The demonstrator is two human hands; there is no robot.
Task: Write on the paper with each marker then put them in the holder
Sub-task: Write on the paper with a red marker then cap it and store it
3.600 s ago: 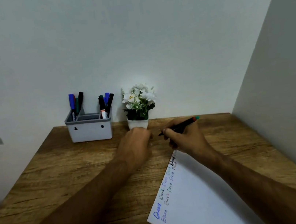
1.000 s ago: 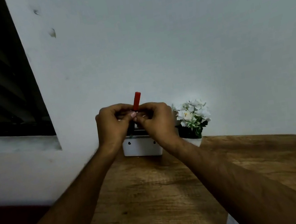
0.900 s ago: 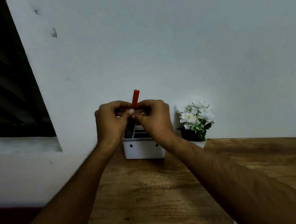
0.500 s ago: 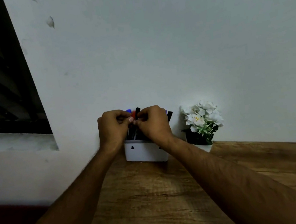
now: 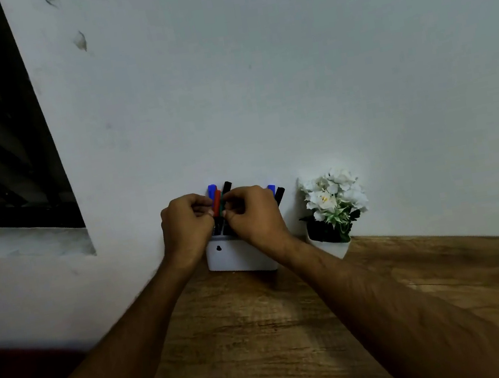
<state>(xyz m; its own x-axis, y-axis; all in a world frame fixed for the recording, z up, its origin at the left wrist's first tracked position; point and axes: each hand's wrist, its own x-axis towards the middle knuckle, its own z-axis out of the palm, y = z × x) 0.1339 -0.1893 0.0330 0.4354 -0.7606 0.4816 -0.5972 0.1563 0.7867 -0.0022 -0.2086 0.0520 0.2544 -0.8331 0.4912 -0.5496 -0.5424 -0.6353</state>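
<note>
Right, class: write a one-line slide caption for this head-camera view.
Both hands pinch a red-capped marker above the white holder beside a potted white flower.

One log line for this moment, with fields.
both hands pinch red marker | over holder | not released

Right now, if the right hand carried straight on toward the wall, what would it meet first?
Probably the marker tops in the holder: the right hand pinches the red marker just before them. The wall lies behind; depth is unclear.
</note>
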